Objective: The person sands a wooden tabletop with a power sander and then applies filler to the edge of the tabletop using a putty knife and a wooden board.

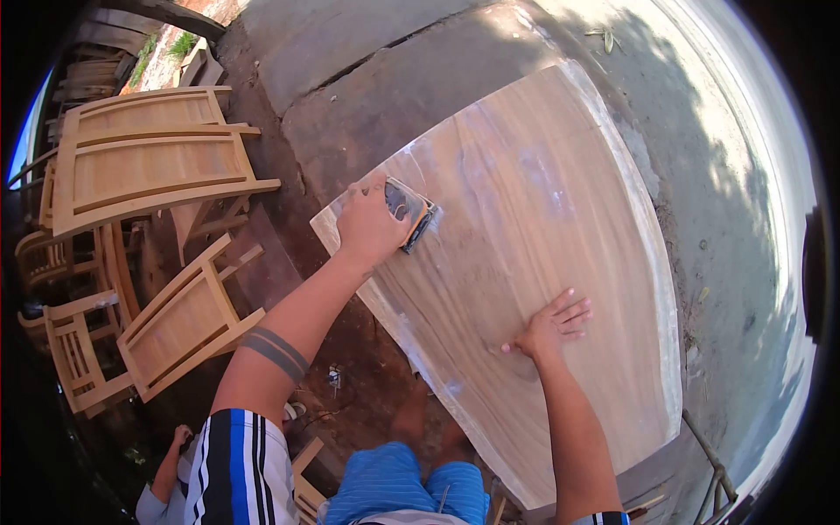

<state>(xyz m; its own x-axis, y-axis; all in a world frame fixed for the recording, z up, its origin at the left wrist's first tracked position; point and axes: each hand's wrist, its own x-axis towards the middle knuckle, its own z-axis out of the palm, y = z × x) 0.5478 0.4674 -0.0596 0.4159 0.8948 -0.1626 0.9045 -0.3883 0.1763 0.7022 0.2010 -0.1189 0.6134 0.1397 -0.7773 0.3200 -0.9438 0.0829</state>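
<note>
Sanding, apparently: left hand (372, 219) gripping sander (420, 222) on slab's (516, 192) left side; right hand (553, 327) resting splayed, nearer; likely needing level pressure next.

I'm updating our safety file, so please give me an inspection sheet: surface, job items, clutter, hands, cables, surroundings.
Surface: wooden slab, streaked grain, whitish patches along its edges.
Job items: black-and-orange tool, apparently a sander, on the slab.
Clutter: wooden panels and a slatted chair frame left of the slab.
Hands: left hand grips the tool; right hand rests spread on the slab.
Cables: nothing seen.
Surroundings: grey paving; another person's hand, lower left.
</note>
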